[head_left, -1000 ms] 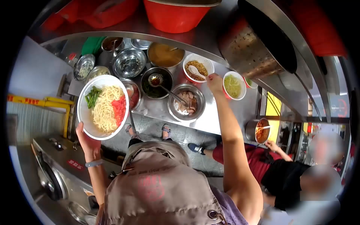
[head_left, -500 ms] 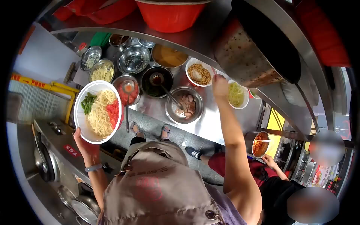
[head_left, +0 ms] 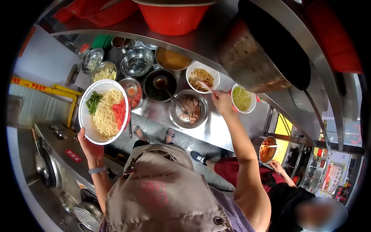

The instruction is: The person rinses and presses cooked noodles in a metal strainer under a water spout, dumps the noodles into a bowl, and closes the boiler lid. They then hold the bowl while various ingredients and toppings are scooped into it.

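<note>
On the left, my left hand (head_left: pixel 92 150) grips the lower rim of a white bowl (head_left: pixel 89 125) and holds it tilted in the air. Inside the bowl lie pale noodles (head_left: pixel 106 112), green vegetable pieces (head_left: pixel 93 102) and chopped red pieces (head_left: pixel 119 112). My right hand (head_left: pixel 223 102) is closed around the handle of a pink spoon (head_left: pixel 206 87). The spoon's head dips into the nuts or beans (head_left: pixel 201 77) in a white tub (head_left: pixel 216 73). Just right of that hand stands a tub of shredded pale-green vegetable (head_left: pixel 242 98).
A steel bowl of meat pieces (head_left: pixel 191 110) with a ladle sits on the steel counter (head_left: pixel 220 131). Several other steel bowls stand behind it. A large pot (head_left: pixel 247 58) and a red tub (head_left: pixel 174 17) occupy the overhead shelf. A co-worker's hand (head_left: pixel 276 167) holds a pan at right.
My right hand has moved left and down, bringing the pink spoon into the nuts or beans. The bowl in my left hand has shifted slightly. One person's head has left the right side.
</note>
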The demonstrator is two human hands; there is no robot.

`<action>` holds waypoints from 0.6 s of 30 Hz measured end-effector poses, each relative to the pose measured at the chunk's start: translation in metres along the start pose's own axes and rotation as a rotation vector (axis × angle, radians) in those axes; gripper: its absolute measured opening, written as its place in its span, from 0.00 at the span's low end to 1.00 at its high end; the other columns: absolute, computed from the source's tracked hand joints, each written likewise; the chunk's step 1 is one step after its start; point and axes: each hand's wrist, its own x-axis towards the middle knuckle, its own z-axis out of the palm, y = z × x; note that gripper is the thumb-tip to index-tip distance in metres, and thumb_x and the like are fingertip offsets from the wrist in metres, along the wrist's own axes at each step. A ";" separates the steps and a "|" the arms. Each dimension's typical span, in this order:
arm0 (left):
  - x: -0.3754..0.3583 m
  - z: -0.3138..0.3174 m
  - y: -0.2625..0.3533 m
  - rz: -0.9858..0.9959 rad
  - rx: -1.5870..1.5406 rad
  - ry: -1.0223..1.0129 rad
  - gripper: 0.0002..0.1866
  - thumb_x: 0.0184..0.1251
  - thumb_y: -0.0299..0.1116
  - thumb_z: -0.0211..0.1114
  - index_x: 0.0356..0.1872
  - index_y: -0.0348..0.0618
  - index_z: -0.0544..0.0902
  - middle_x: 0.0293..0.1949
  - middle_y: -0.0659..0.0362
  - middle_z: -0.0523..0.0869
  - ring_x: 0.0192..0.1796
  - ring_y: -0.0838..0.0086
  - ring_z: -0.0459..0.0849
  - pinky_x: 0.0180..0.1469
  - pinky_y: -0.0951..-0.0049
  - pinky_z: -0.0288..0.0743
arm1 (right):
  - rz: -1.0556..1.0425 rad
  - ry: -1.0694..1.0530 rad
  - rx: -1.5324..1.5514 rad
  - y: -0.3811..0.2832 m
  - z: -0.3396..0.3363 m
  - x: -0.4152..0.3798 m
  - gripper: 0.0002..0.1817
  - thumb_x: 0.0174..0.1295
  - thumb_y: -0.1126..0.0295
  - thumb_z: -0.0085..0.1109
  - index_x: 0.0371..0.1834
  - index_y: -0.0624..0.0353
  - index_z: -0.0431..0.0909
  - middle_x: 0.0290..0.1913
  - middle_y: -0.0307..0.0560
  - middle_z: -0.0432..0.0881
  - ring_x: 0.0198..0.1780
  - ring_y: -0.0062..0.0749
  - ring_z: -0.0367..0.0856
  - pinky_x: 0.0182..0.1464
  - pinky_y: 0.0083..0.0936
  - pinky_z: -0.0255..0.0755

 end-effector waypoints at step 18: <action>0.007 0.007 0.000 -0.008 -0.010 -0.018 0.34 0.60 0.50 0.52 0.61 0.35 0.62 0.59 0.49 0.70 0.60 0.59 0.70 0.62 0.61 0.63 | 0.075 -0.005 -0.024 -0.015 0.007 0.009 0.07 0.50 0.69 0.56 0.27 0.62 0.79 0.25 0.56 0.80 0.27 0.48 0.80 0.31 0.39 0.72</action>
